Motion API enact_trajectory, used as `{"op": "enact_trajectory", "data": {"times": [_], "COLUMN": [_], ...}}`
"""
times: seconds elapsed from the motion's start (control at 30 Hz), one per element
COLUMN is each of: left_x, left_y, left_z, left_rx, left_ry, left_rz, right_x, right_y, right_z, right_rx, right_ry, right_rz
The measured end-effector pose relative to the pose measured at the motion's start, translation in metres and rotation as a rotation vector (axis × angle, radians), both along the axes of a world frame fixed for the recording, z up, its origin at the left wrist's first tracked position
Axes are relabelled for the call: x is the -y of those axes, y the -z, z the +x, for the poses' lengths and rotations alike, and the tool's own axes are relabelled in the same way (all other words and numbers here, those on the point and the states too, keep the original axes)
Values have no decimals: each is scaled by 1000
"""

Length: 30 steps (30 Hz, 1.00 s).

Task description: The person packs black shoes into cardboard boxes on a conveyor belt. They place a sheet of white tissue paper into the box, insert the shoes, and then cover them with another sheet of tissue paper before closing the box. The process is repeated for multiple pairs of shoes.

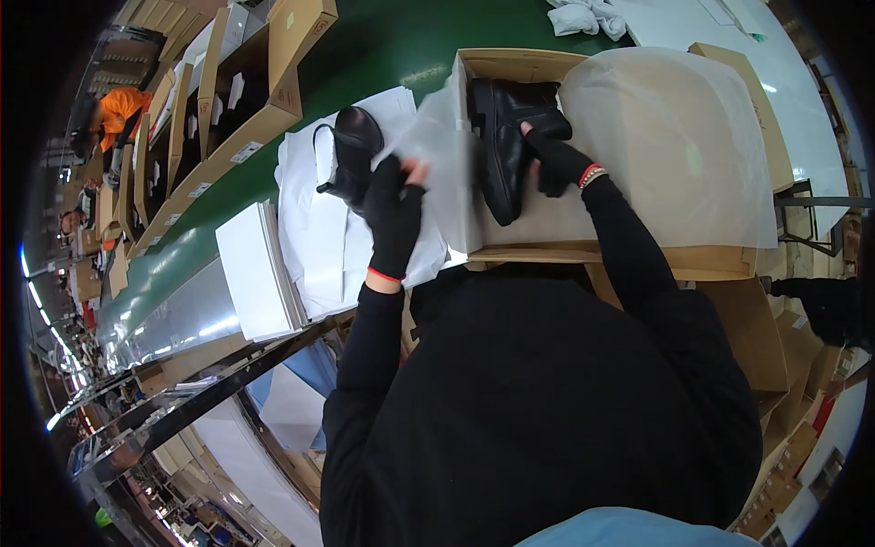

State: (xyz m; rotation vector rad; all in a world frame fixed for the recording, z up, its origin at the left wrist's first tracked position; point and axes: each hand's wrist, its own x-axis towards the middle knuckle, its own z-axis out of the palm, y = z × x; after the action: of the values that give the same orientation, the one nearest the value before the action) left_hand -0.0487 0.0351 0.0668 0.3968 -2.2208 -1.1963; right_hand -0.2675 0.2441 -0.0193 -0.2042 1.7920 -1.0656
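Note:
An open cardboard shoe box [524, 257] stands in front of me, with a black boot [499, 164] lying on its side in it. My right hand [558, 164], in a black fingerless glove, is on the boot, thumb against its upper and fingers curled beside it. My left hand [396, 214], gloved alike and slightly blurred, pinches the edge of a translucent sheet of tissue paper [447, 137] at the box's left side. Just beyond that hand a second black boot [355, 146] rests on white paper [305, 191]. More tissue paper [674, 146] spreads over the box's right side.
A stack of white sheets [260, 273] lies at the left near the green table's [392, 46] edge. Cardboard boxes [228, 118] with dark contents line the far left. A white table [729, 46] stands at the far right. A person in orange [123, 114] is far left.

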Motion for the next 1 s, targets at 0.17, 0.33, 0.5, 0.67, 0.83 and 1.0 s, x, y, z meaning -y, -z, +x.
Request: {"op": "enact_trajectory", "data": {"times": [0.17, 0.33, 0.5, 0.67, 0.83, 1.0], "left_x": [-52, -37, -82, -99, -102, -72], "left_y": [-109, -39, -29, -8, -2, -23], "left_z": [-8, 19, 17, 4, 9, 34], "left_rx": [-372, -284, 236, 204, 181, 113], "left_ry": [323, 86, 440, 597, 648, 517], "left_rz": [-102, 128, -461, -472, -309, -148], "right_x": [-13, -25, -17, 4, 23, -92], "right_y": [-39, -12, -76, -229, -141, -66], "right_z": [-38, -30, -22, 84, 44, -86], "right_rx": [-781, -647, -1286, -1339, -1050, -1564], "right_ry": [168, 399, 499, -70, -856, -653], "right_rz": [231, 116, -97, -757, -457, 166]}}
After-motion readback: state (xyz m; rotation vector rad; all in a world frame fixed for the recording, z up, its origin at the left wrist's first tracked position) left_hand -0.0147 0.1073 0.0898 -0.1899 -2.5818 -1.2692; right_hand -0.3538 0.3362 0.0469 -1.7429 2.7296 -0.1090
